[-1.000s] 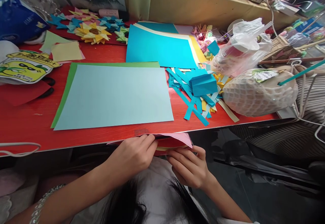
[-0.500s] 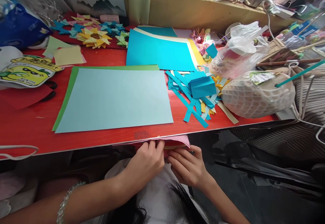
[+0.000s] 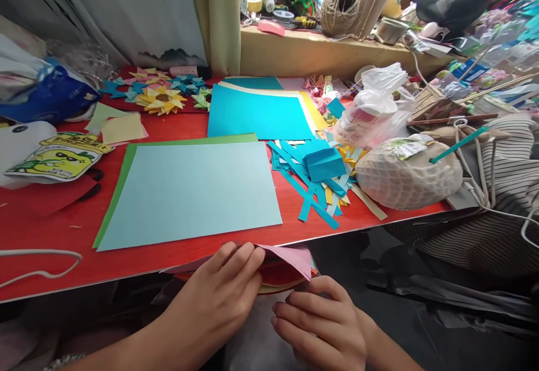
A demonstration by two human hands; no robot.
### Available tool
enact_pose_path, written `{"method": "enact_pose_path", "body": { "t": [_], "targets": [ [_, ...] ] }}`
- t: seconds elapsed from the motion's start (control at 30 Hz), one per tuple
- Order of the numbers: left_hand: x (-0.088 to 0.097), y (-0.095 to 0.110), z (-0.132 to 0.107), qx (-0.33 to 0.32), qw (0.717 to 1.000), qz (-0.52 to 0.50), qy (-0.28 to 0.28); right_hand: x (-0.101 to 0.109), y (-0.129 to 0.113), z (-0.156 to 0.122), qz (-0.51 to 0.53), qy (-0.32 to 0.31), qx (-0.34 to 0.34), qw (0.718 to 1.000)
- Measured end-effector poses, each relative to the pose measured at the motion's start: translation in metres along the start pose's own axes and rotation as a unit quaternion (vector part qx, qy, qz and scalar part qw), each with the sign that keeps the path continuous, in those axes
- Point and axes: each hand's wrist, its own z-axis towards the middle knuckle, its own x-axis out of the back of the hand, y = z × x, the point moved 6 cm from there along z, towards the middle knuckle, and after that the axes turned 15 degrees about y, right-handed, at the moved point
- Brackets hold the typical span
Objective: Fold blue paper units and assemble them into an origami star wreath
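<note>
Both my hands work at a stack of coloured paper sheets (image 3: 290, 261) just below the front edge of the red table (image 3: 50, 230). My left hand (image 3: 219, 292) has its fingers closed over the top pink sheet, lifting it so red and yellow sheets show beneath. My right hand (image 3: 324, 320) is curled under the stack's right side, holding it from below. A pale blue sheet (image 3: 189, 191) lies on a green sheet (image 3: 122, 191) on the table right above my hands.
Bright blue and yellow sheets (image 3: 261, 113) lie further back. Cut paper strips and a folded blue piece (image 3: 320, 163) sit to the right, beside a net-wrapped bundle (image 3: 404, 174) and a plastic bag (image 3: 374, 107). Folded paper stars (image 3: 160, 96) are at the back left. A cluttered shelf with twine (image 3: 339, 6) runs behind.
The view has tilted up, showing more of the shelf. My hands have drawn the paper stack out from under the table edge, and the pink sheet is lifted further.
</note>
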Motion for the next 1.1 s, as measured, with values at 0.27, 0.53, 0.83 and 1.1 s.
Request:
{"method": "enact_pose_path", "body": {
  "t": [0.27, 0.53, 0.83, 1.1],
  "targets": [
    [0.017, -0.026, 0.012, 0.020, 0.998, -0.054, -0.005, 0.006, 0.014, 0.036, 0.034, -0.031, -0.057, 0.997],
    [0.011, -0.044, 0.021, -0.005, 0.998, -0.045, -0.039, 0.001, 0.034, 0.071, 0.067, -0.138, -0.003, 0.988],
    [0.016, -0.058, 0.032, 0.029, 0.990, -0.135, -0.032, 0.002, 0.050, 0.090, 0.069, -0.085, -0.075, 0.991],
    [0.043, -0.089, 0.042, 0.093, 0.976, -0.195, -0.034, 0.005, 0.055, 0.106, 0.081, -0.053, -0.004, 0.995]
  ]
}}
